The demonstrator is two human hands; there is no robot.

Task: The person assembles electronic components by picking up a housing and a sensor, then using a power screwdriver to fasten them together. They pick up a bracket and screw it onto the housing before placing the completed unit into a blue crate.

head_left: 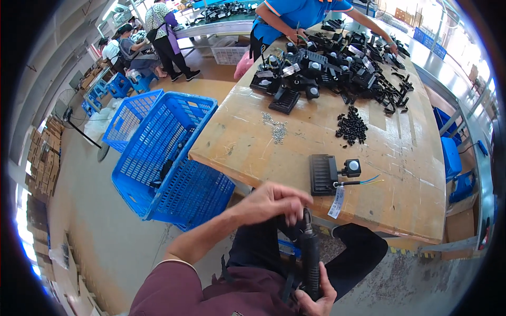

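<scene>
Head view, far left: what is there?

Stacked cardboard boxes (45, 158), then a standing fan (64, 112). Next come two blue crates on the floor: a smaller crate (138, 109) behind, and a large crate (182, 203) nearer, with dark parts inside.

And moving right?

The wooden worktop (221, 139) begins beside the large crate. A scatter of small metal pieces (276, 130) lies on it.

What are the hands doing?

They are apart, both off the worktop. The left hand (274, 204) is bent, fingers drawn together at the metal tip of a black tool (310, 258); I cannot tell whether it pinches anything. Lower down, the right hand (318, 296) is wrapped around the tool's handle end, which stands nearly upright before the lap.

Anything close to them?

Yes, a finned black lamp (322, 174) lies near the worktop's front edge, with a pale tag (336, 204), a domed sensor (353, 166) and coloured wires (372, 180) on its right.

Farther up?

A small heap of black fittings (351, 127), and beyond it a large pile of black lamps (337, 66). A co-worker in blue (311, 11) reaches into that pile.

Far right?

A blue bin (451, 158) beside the worktop.
</scene>
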